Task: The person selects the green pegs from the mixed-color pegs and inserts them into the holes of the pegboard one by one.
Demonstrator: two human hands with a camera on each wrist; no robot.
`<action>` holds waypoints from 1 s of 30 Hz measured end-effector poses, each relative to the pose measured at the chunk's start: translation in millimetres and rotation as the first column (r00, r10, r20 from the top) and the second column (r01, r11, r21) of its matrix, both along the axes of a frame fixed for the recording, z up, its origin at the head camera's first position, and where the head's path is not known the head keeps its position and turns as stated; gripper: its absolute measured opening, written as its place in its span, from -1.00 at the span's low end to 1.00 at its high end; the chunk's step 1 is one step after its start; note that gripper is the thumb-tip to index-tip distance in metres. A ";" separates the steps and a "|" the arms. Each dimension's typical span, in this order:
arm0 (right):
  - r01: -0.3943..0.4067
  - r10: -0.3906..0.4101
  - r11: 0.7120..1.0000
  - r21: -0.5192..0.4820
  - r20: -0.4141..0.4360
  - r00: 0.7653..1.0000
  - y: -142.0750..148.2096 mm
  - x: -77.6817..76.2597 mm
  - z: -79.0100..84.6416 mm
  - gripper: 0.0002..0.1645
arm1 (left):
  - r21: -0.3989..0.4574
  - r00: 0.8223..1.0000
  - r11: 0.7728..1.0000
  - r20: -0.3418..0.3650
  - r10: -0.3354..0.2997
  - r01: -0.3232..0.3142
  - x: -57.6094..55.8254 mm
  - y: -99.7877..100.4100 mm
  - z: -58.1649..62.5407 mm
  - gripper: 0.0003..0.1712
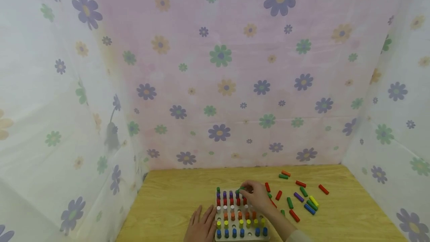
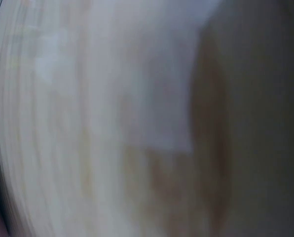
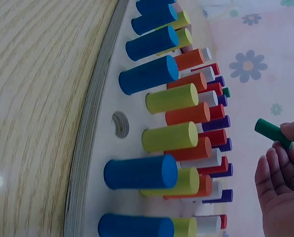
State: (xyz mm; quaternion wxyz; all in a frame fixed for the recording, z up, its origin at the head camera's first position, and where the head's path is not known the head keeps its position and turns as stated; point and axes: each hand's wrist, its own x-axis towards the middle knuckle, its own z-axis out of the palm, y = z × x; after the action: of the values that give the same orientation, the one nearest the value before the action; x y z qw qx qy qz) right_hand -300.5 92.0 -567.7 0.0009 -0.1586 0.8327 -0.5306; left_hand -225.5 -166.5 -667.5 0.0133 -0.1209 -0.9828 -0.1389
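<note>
A pegboard [image 1: 228, 217] holds rows of round pegs: blue at the front, then yellow, orange, white, red and purple, with one green peg [image 1: 218, 189] in the far left corner. My right hand [image 1: 258, 196] pinches another green peg [image 3: 270, 131] between thumb and fingers, above the far rows. In the right wrist view that peg is tilted, apart from the board. My left hand [image 1: 201, 225] lies with fingers extended at the board's left edge. The left wrist view is blurred and shows mostly wood grain.
Loose pegs lie scattered on the wooden table [image 1: 168, 197] to the board's right, among them a purple peg [image 1: 298, 197], a blue peg [image 1: 309, 209] and a red peg [image 1: 324, 189]. A flowered cloth [image 1: 235, 85] encloses the table's back and sides.
</note>
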 end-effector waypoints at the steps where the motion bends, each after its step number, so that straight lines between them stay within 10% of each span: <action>1: 0.001 -0.001 1.000 0.001 0.000 1.000 -2.8 -0.6 -0.3 -0.85 | -0.003 1.000 1.000 0.001 0.000 0.000 -0.3 -0.1 0.0 -0.25; 30: 0.072 -0.073 0.995 0.062 0.012 0.997 -62.1 -19.7 -9.9 -0.87 | -0.006 1.000 1.000 -0.015 0.002 -0.002 -1.2 -1.4 -4.7 -0.26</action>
State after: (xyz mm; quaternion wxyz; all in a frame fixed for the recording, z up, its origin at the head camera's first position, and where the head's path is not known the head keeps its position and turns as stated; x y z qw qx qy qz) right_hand -320.2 29.9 -577.6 -0.0076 -0.1243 0.8537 -0.5056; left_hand -226.7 -168.0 -672.2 0.0204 -0.1210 -0.9832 -0.1353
